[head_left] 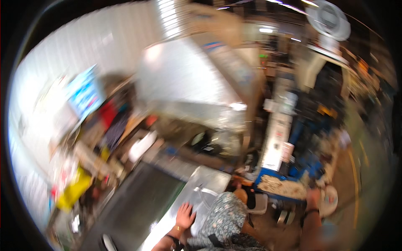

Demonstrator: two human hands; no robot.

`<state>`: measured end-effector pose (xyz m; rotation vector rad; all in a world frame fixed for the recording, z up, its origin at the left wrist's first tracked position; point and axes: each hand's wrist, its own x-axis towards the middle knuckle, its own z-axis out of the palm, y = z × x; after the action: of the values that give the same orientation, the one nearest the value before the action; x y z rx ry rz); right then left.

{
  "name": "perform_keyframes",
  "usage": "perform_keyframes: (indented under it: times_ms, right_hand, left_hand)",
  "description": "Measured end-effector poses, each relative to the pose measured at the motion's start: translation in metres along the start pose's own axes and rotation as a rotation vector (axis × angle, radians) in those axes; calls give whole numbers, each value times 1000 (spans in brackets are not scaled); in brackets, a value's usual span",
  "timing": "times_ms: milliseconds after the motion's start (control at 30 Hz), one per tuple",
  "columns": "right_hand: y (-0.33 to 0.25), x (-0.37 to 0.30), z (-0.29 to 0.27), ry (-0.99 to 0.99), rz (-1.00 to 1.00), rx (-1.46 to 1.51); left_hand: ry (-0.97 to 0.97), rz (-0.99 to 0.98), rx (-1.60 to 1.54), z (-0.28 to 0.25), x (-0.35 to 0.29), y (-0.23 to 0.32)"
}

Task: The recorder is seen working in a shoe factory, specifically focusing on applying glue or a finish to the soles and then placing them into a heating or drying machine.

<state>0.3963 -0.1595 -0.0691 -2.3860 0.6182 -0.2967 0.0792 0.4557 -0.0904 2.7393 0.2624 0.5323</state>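
Observation:
My left hand (184,216) rests on a shiny metal plate (211,178), palm down with its fingers apart. To the left of the plate lies a wide dark flat surface (134,201). Out to the right, my right hand (313,198) is smeared by motion, and its fingers cannot be made out. It is close beside a round pale object (329,200), but whether it touches or holds that is unclear. Next to it is a blue-edged tray (274,187) with tan, crumbly material in it.
A large metal hood (184,75) with a ribbed duct (171,19) rises ahead. A white fan (328,21) stands far right. On the left are a yellow object (74,190) and mixed clutter. A clear plastic tub (258,203) sits beside my patterned clothing.

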Motion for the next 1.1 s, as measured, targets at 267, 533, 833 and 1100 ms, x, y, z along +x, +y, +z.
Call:
perform_keyframes:
  times_ms: [267, 533, 833, 1100]
  right_hand:
    - [-54, 48, 89, -435, -753, -621]
    - [-121, -12, 131, -623, -650, -272]
    - [20, -40, 40, -248, -46, 430]
    - [-80, -200, 30, -823, -340, 628]
  left_hand:
    - [228, -443, -105, -115, -111, 5]
    - [348, -1659, 658, -303, -342, -122]
    - [341, -1101, 101, -222, -387, -181]
    - [542, -1199, -1489, -215, -175, -34]
